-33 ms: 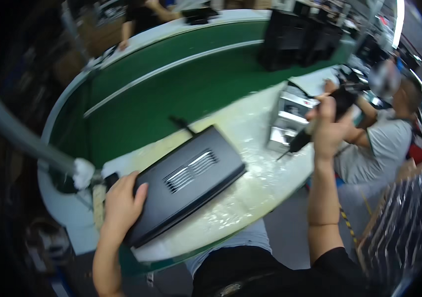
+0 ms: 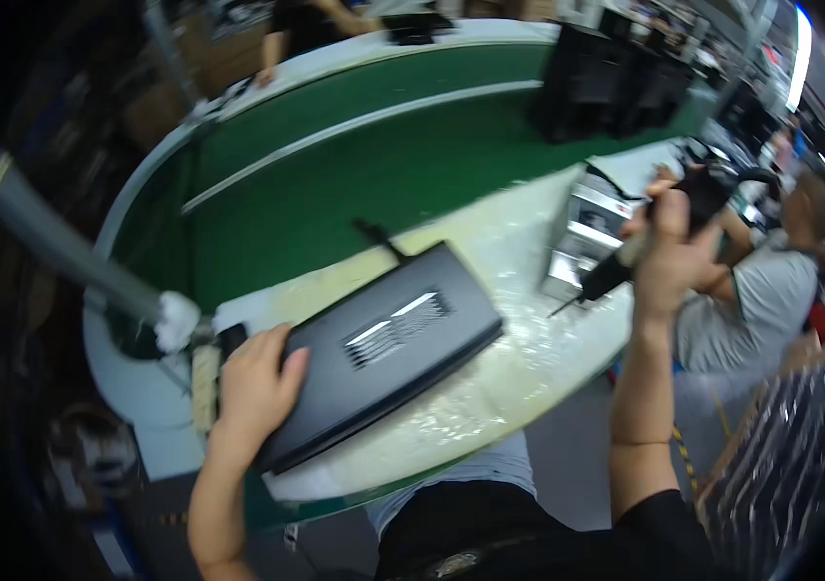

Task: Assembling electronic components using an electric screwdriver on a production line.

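Note:
A flat black metal case [image 2: 383, 344] with a slotted vent in its top lies aslant on the covered worktop [image 2: 519, 247]. My left hand [image 2: 259, 385] grips its left end, thumb over the top and fingers at the far left edge. A dark cable stub sticks out from the far side of the case. Raised over the right part of the worktop, my right hand [image 2: 669, 247] is closed round a black electric screwdriver [image 2: 609, 278]. The screwdriver's thin bit points down and left, apart from the case. Silvery metal boxes [image 2: 589, 225] stand just behind the screwdriver.
A green conveyor belt [image 2: 335, 169] curves past the worktop's far side, with tall black units [image 2: 587, 82] on it at the back right. A co-worker in a grey shirt [image 2: 756, 300] sits on the right. At the left slants a grey pole [image 2: 83, 247]. Wrapped stacked goods [image 2: 790, 445] stand lower right.
The whole view has shifted a little, so everything sits slightly further right. My left hand stays on the case, and my right hand still holds the screwdriver.

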A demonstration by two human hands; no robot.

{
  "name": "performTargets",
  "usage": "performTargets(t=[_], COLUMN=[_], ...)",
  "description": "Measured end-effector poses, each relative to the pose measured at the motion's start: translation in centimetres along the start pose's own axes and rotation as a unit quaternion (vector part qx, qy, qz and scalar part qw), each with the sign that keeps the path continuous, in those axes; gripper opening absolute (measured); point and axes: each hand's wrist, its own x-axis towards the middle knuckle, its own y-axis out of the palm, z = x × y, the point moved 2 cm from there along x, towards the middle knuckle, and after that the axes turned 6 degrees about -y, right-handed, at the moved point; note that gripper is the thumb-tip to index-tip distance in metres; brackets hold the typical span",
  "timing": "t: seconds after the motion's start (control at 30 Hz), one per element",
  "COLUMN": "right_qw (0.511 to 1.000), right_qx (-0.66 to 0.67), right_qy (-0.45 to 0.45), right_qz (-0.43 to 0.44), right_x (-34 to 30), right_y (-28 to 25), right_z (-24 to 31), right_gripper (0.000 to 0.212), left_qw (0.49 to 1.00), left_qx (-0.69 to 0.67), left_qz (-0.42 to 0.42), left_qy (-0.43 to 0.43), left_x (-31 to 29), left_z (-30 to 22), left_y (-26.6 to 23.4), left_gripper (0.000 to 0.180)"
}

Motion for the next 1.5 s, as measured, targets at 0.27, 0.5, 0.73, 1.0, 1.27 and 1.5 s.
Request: performTargets(t=[0.27, 0.5, 0.73, 1.0, 1.27, 1.5], right_qw=[0.943, 0.919, 0.92, 0.917, 0.926, 0.923], right_qx=[0.29, 0.323, 0.294, 0.306, 0.294, 0.3], right_qy=[-0.071, -0.064, -0.08, -0.068, -0.06, -0.061], right_qz=[0.15, 0.216, 0.245, 0.245, 0.231, 0.233], right_x=[-3.1, -6.9, -8.3, -7.9, -7.9, -8.0], right_y=[16.5, 23.6, 24.3, 22.9, 21.9, 22.0], right_z=[9.3, 9.5, 8.5, 10.1, 12.3, 12.1], right_gripper=[0.045, 0.03, 0.041, 0.058, 0.066, 0.066], left_qw=[1.0, 1.0, 0.999, 0.994, 0.99, 0.991], left_qx=[-0.017, -0.012, -0.009, -0.047, -0.077, -0.064], left_qz=[-0.004, -0.011, -0.039, -0.081, -0.086, -0.08], left_qy=[-0.013, -0.011, 0.013, 0.052, 0.081, 0.083], left_x=[-0.4, -0.7, -0.6, -0.7, -0.7, -0.7], left_z=[0.6, 0.8, 1.0, 0.8, 1.0, 1.0], left_y=[-0.4, -0.1, 0.0, -0.5, -0.2, -0.4], left_gripper=[0.038, 0.04, 0.041, 0.043, 0.032, 0.037])
